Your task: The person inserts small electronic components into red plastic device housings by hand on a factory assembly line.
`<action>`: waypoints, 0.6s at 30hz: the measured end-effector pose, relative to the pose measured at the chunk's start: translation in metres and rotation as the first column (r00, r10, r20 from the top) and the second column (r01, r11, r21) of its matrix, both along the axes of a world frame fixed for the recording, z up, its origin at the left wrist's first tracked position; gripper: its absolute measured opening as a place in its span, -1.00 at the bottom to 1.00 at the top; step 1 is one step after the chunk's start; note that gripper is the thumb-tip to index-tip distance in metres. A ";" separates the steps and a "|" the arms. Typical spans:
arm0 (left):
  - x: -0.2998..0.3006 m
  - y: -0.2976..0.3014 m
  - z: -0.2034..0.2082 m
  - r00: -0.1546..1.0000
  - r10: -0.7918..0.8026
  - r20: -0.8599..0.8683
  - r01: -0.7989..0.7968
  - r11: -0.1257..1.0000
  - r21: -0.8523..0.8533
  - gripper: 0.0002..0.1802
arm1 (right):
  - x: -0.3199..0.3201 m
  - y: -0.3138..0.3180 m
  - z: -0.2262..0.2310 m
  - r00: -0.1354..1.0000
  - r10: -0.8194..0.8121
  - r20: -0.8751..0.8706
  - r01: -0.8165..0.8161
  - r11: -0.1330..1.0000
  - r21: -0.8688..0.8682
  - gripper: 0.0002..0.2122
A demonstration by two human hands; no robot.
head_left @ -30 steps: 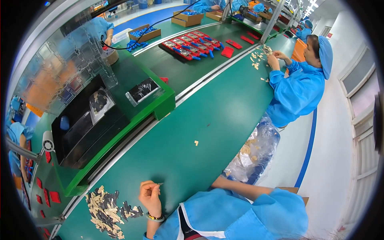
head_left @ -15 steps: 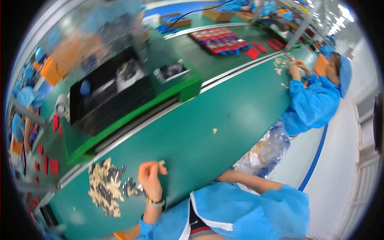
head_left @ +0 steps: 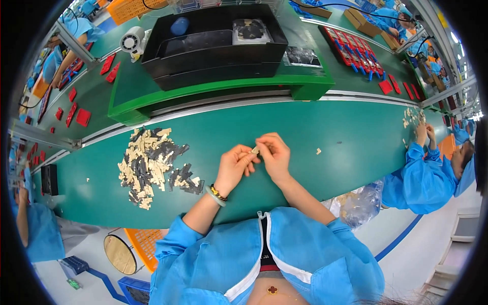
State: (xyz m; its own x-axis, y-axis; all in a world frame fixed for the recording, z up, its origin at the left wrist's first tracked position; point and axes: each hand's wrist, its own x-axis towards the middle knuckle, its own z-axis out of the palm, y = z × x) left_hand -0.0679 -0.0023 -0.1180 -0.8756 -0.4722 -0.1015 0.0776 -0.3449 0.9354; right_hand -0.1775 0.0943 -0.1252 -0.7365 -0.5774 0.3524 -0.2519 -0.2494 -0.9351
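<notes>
Over the middle of the green worktable, my left hand and my right hand meet fingertip to fingertip. Pinched between them is a small cream plastic piece, mostly covered by the fingers. To the left of my left hand lies a loose pile of small cream and black plastic pieces. A smaller cluster of mostly black pieces sits between that pile and my left wrist. One loose cream bit rests to the right of my right hand.
Beyond the table, a black bin stands on a green-edged raised shelf. A clear plastic bag hangs by the near edge at right. A co-worker in blue handles cream pieces at far right. An orange basket is below.
My view has swung round. My left hand has come away from the pile with the cream piece, and my right hand, earlier hidden near the plastic bag, has come up to meet it.
</notes>
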 end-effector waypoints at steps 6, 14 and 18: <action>0.007 -0.004 0.004 0.997 0.016 0.078 -0.014 1.000 -0.028 -0.86 | 0.012 0.004 0.015 0.951 -0.149 -0.270 0.174 0.982 0.071 -0.87; 0.012 -0.014 0.001 0.997 -0.016 0.078 0.025 0.993 -0.117 -0.87 | 0.012 0.002 0.012 0.885 -0.001 -0.466 0.060 0.992 0.113 -0.81; 0.013 -0.017 0.002 0.995 0.079 -0.061 -0.098 0.895 -0.435 -0.89 | 0.015 0.003 0.017 0.909 0.059 -0.412 0.030 0.978 0.207 -0.86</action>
